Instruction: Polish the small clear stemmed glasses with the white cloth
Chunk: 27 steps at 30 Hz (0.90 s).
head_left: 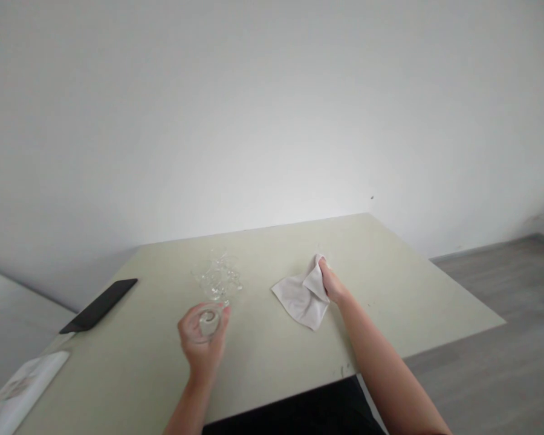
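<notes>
My left hand (205, 355) is wrapped round a clear drinking glass (203, 324), its round rim tilted up toward me. The lower part of the glass is hidden by the fingers. Just beyond that hand, a cluster of clear glass pieces (217, 275) rests on the table; they are blurred, so their exact shapes and number cannot be made out. Off to the right, my right hand (333, 284) is closed on a pale cloth (303, 300). One end of the cloth is bunched in the fingers, and the rest spreads to the left over the table top.
The pale greenish table (263, 356) stands against a white wall (272, 121). A flat black object (100, 305) lies along its left edge, with a white packet (25, 386) nearer to me. To the right is grey flooring (494, 368).
</notes>
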Each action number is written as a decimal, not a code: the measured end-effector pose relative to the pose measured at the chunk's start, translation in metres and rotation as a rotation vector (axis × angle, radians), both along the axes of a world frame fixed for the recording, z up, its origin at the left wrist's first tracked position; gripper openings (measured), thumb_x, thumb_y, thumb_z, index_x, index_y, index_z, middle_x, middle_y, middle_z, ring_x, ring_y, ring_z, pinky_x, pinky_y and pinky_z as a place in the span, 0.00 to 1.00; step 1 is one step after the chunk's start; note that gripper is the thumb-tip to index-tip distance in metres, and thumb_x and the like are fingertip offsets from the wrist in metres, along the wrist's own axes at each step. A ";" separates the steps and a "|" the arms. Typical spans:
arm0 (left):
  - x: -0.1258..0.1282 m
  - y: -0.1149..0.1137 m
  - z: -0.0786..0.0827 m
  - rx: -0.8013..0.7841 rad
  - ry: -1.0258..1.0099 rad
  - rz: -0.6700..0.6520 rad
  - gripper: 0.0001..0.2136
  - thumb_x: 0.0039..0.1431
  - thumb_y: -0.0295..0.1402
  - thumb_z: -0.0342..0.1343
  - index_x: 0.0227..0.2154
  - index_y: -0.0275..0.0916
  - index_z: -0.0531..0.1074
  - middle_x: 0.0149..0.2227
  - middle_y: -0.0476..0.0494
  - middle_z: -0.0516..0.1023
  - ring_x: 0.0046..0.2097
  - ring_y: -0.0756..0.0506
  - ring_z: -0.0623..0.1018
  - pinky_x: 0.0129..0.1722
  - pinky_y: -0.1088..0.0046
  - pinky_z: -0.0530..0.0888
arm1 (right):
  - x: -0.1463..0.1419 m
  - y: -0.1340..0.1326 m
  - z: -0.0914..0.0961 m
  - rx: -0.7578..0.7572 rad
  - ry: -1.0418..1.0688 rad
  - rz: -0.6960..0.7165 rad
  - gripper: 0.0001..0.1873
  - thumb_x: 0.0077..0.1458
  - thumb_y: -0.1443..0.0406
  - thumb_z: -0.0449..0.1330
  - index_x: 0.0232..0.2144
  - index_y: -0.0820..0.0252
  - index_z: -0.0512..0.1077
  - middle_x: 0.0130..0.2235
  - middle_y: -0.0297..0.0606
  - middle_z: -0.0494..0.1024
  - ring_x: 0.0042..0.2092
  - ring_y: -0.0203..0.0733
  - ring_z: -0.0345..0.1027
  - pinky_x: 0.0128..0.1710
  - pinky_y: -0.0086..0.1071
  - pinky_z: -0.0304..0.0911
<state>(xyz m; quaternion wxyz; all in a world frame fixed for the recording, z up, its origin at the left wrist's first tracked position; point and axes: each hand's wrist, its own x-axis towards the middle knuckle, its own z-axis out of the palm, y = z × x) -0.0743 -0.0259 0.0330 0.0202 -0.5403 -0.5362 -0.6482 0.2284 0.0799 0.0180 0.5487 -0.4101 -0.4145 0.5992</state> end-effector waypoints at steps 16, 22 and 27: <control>0.117 0.076 0.009 -0.466 1.066 -0.106 0.14 0.65 0.28 0.44 0.51 0.38 0.64 0.42 0.38 0.76 0.46 0.40 0.75 0.46 0.62 0.67 | -0.046 -0.022 0.002 0.002 -0.225 -0.034 0.24 0.54 0.45 0.54 0.38 0.58 0.71 0.34 0.39 0.77 0.37 0.45 0.72 0.40 0.39 0.68; 0.101 0.080 0.009 -0.685 1.152 -0.230 0.08 0.63 0.29 0.49 0.44 0.38 0.67 0.32 0.42 0.78 0.37 0.42 0.78 0.43 0.66 0.66 | -0.041 -0.031 0.005 0.393 -0.534 0.140 0.17 0.49 0.51 0.64 0.36 0.56 0.74 0.39 0.37 0.78 0.45 0.46 0.69 0.52 0.40 0.61; 0.101 0.077 0.013 -0.623 1.053 -0.187 0.09 0.64 0.29 0.47 0.45 0.39 0.68 0.39 0.38 0.77 0.44 0.40 0.76 0.44 0.65 0.67 | -0.051 -0.030 0.003 0.271 -0.408 0.062 0.18 0.47 0.51 0.65 0.35 0.55 0.74 0.40 0.39 0.78 0.46 0.48 0.69 0.53 0.42 0.61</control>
